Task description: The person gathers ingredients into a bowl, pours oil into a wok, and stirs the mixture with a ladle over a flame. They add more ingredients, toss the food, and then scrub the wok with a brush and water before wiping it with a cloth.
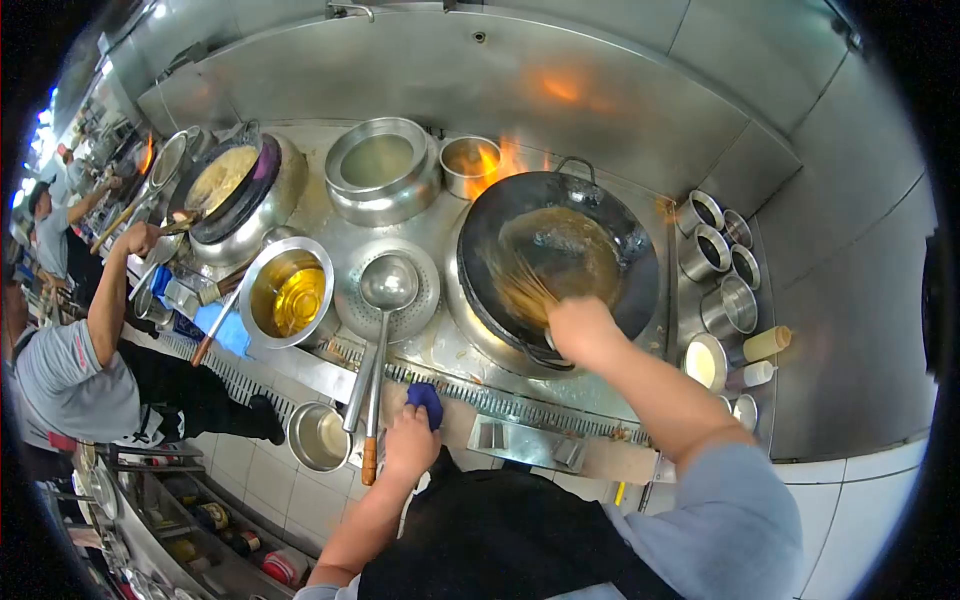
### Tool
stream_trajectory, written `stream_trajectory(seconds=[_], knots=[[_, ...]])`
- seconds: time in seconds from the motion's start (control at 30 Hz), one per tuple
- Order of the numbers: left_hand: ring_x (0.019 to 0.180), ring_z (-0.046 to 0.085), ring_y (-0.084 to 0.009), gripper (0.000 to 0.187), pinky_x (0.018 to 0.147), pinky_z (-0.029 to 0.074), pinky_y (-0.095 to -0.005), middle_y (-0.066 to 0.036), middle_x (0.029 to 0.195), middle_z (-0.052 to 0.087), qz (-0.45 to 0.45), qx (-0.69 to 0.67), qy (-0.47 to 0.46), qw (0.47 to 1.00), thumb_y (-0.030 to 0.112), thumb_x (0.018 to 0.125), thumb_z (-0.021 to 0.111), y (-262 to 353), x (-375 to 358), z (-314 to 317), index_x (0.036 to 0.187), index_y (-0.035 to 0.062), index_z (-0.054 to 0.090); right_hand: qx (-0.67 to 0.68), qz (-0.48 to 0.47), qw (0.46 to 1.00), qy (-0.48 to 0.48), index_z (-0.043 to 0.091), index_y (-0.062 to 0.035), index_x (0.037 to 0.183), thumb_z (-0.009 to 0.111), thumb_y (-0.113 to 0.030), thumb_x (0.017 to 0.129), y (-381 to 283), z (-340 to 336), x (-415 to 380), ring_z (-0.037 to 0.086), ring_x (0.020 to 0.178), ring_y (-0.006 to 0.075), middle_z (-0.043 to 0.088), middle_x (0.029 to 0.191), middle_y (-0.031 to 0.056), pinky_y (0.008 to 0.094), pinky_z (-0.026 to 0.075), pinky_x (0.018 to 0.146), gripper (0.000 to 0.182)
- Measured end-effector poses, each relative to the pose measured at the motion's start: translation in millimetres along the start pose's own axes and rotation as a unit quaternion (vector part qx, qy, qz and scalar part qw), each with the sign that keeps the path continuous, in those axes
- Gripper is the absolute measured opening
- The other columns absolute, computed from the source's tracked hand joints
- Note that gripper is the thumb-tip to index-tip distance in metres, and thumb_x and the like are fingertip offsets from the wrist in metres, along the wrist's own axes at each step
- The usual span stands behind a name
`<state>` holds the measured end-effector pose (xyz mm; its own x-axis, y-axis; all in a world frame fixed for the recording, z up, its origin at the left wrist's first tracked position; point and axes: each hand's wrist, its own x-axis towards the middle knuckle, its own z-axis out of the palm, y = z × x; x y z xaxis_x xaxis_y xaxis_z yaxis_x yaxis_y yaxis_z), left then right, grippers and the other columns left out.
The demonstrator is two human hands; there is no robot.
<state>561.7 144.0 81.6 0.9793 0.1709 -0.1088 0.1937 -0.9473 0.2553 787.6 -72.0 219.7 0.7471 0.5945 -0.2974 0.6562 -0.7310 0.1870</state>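
My right hand [585,333] is closed round a bamboo wok brush [523,288], its bristles blurred and spread inside the large black wok [640,285]. Brownish liquid lies in the bottom of the wok, and flames rise at its back left. My left hand [411,445] rests at the front edge of the stove with its fingers curled on a bunched purple-blue cloth [425,403]. Just left of that hand passes the wooden handle of a ladle [389,282], whose bowl lies on a round perforated strainer [428,300].
A pot of yellow oil [258,305] and a steel pot [350,195] stand left of the wok. Several seasoning containers [729,305] and squeeze bottles [767,344] line the right side. At the left, a co-worker [75,375] reaches over another wok [205,215]. A saucepan [305,450] hangs low in front.
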Motion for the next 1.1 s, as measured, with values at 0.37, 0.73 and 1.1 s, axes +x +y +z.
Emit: stream_trajectory(seconds=[0.37, 0.73, 1.1], knots=[[0.089, 0.059, -0.0384, 0.032, 0.076, 0.048, -0.0467, -0.021, 0.094, 0.061, -0.053, -0.077, 0.007, 0.996, 0.028, 0.078, 0.062, -8.5, 16.6, 13.1, 0.093, 0.0005, 0.056, -0.068, 0.015, 0.997, -0.018, 0.067, -0.0044, 0.099, 0.045, -0.014, 0.088, 33.8, 32.6, 4.4, 0.066, 0.086, 0.0273, 0.068, 0.095, 0.0128, 0.0424, 0.053, 0.070, 0.027], [0.108, 0.057, -0.0308, 0.055, 0.094, 0.045, -0.0416, -0.017, 0.119, 0.058, -0.199, -0.898, -0.001, 0.393, 0.028, 0.074, 0.057, -13.0, 6.2, -38.7, 0.122, 0.0014, 0.050, 0.176, 0.132, 0.972, 0.084, 0.051, -0.0188, 0.130, 0.053, -0.027, 0.081, 30.8, 16.1, 93.6, 0.065, 0.082, 0.0329, 0.067, 0.088, 0.0171, 0.0440, 0.052, 0.072, 0.050], [0.076, 0.056, -0.0200, 0.037, 0.072, 0.047, -0.0348, -0.008, 0.086, 0.058, -0.169, -0.900, -0.241, 0.321, 0.027, 0.084, 0.061, 49.6, 38.7, -7.1, 0.111, 0.0040, 0.051, -0.120, 0.099, 0.987, 0.026, 0.064, -0.0046, 0.099, 0.047, -0.017, 0.087, 129.0, 56.9, -50.7, 0.067, 0.078, 0.0282, 0.068, 0.086, 0.0126, 0.0385, 0.053, 0.061, 0.024]])
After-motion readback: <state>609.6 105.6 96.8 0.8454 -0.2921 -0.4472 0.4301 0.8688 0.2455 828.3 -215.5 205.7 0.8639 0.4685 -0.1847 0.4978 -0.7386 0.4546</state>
